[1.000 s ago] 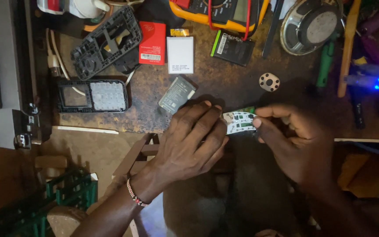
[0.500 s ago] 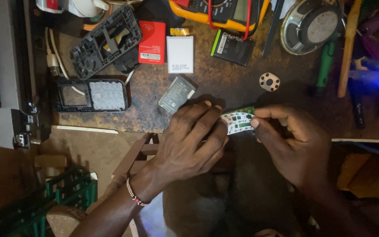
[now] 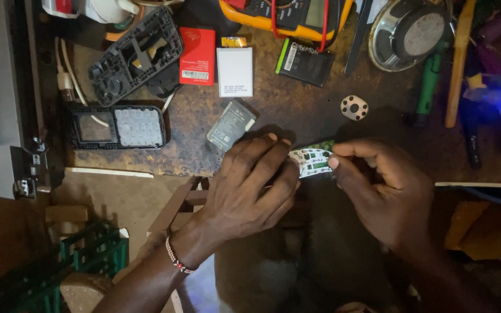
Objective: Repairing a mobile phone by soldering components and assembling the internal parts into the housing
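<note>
While the view has hardly shifted from the earlier frames, both hands remain closed on the same small circuit board point(image 3: 313, 160), which sits at the middle of the frame, at the near edge of the bench point(image 3: 297, 116). The left hand point(image 3: 250, 188) lies knuckles-up, fingers curled loosely, its fingertips pressing the board's left end. The right hand point(image 3: 387, 194) pinches the board's right end between thumb and forefinger, the other fingers folded back toward the palm. The board is a thin green card with a white patterned face, held nearly flat and just above the dark, mottled, rust-stained bench top. A beaded bracelet point(image 3: 176, 259) rings the left wrist.

Just up and left of the left hand lies a grey rectangular battery point(image 3: 231, 125), tilted. Further left sits a black phone front point(image 3: 117, 127) with a pale keypad grid, and above it a black plastic phone frame point(image 3: 137, 56) full of cut-outs. A red battery point(image 3: 198, 55) and a white battery point(image 3: 235, 72) lie side by side near the top centre. A small round cream disc with holes point(image 3: 354, 107) rests above the right hand, and a round metal speaker point(image 3: 411, 33) fills the upper right.
</note>
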